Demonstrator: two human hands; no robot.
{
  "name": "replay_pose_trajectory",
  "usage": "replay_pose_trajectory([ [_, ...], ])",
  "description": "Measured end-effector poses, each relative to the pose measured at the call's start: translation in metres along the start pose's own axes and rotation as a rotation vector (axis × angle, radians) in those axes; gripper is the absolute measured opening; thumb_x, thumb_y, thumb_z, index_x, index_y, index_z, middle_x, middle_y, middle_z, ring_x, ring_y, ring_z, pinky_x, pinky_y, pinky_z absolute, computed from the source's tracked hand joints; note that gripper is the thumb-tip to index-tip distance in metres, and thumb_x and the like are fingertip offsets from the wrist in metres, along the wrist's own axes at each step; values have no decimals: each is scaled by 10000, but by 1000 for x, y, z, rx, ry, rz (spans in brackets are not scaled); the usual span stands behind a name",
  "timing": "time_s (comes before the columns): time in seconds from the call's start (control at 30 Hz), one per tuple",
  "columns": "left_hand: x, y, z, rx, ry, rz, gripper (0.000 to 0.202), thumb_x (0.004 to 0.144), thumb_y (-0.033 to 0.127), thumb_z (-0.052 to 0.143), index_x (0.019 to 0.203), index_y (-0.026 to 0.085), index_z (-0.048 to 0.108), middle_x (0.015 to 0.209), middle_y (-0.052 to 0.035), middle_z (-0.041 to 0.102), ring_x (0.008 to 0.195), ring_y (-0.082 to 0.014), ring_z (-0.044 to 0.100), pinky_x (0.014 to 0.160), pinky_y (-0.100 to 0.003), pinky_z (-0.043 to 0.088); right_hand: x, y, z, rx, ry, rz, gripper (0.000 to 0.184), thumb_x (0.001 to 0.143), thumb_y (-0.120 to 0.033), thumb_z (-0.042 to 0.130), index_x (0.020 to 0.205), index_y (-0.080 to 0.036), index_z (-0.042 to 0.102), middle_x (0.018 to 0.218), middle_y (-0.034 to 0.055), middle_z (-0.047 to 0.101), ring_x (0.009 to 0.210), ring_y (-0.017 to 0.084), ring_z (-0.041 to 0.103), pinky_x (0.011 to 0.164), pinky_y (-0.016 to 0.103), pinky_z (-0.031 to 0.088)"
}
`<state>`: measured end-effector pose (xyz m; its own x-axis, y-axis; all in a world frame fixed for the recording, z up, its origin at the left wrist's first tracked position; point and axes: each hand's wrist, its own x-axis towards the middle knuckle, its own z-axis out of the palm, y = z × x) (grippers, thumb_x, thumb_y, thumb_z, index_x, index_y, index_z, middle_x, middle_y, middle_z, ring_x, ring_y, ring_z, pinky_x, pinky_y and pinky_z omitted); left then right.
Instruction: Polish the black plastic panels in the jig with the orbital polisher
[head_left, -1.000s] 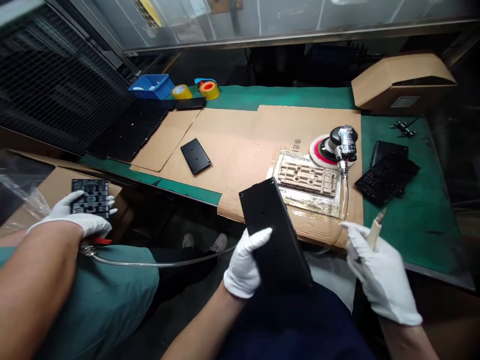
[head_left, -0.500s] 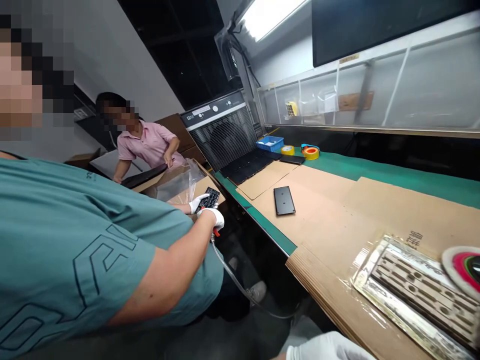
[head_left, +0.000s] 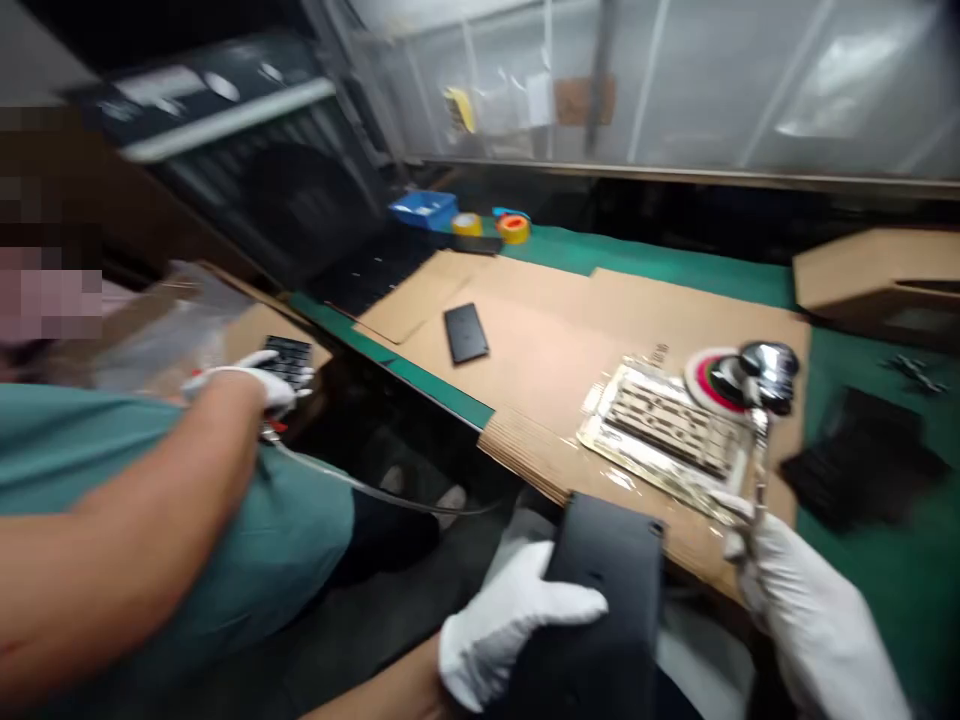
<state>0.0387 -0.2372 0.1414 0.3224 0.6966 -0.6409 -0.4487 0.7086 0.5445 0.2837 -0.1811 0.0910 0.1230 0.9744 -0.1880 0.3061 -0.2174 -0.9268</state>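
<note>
In the head view, the step in hand seems to be handling the black panel (head_left: 619, 550), held by the left grip (head_left: 517, 615) beside the desk (head_left: 874, 570), while blur hides whether the right grip (head_left: 814, 600) near the sander (head_left: 769, 375) holds anything; the next move likely calls for steadiness.

Gloved hands of the wearer: two, left hand (head_left: 517, 615) and right hand (head_left: 814, 600). Black panels: one held panel (head_left: 600, 590) in the left hand, one loose panel (head_left: 466, 333) on the cardboard (head_left: 547, 330). Blue bins (head_left: 424, 209): one. Tape rolls (head_left: 466, 224): two. Sanders (head_left: 771, 375): one. Slotted blocks (head_left: 670, 428): one. Shoes (head_left: 450, 507): two. Dark pieces (head_left: 855, 465) at right: blurred, uncountable.
</note>
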Motion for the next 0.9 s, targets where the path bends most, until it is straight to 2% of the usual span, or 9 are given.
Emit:
replay_pose_trajectory([
  [0.1,-10,5,-4,-104,50,17,338,777,269,833,1089,159,764,1031,-104,748,911,-200,711,818,-261,570,-39,1,6,44,-77,-29,385,898,-466,710,1230,-275,744,1129,50,754,948,239,740,802,286,630],
  [0.2,-17,4,-5,-127,74,2,276,787,259,833,1041,174,766,955,-72,741,863,-179,702,817,-254,570,-68,-5,15,7,-155,-140,300,912,-349,723,1211,-337,750,1189,17,738,1025,223,728,884,273,611],
  [0.3,-20,0,-4,-119,105,13,224,775,256,845,959,164,756,827,-47,715,736,-153,675,742,-245,569,-82,-10,19,-16,-177,-220,362,918,-287,720,1270,-372,714,1176,7,741,1008,214,731,850,257,616],
  [0.4,-21,-2,-4,-118,130,12,205,766,258,854,900,155,739,758,-30,684,660,-128,642,679,-227,557,-87,-14,20,23,-256,-259,431,940,-258,689,1356,-366,657,1178,21,736,989,216,732,800,253,619],
  [0.5,-21,-3,-5,-120,128,13,252,759,266,859,946,147,740,787,-39,689,682,-134,647,666,-222,557,-93,-16,22,35,-287,-275,457,953,-231,668,1392,-354,629,1161,32,734,981,214,724,782,258,609],
  [0.73,-21,-5,-7,-111,164,4,284,757,276,856,968,146,718,766,-30,676,670,-148,648,649,-239,567,-110,-18,24,15,-354,-371,415,968,-201,648,1377,-273,640,805,18,691,657,133,636,610,234,526],
  [0.9,-24,-6,-6,-147,158,-5,244,795,257,828,979,142,716,831,-42,700,703,-136,664,646,-214,568,-115,-18,25,3,-332,-382,402,979,-185,626,1376,-244,637,781,27,673,643,133,619,595,241,508],
])
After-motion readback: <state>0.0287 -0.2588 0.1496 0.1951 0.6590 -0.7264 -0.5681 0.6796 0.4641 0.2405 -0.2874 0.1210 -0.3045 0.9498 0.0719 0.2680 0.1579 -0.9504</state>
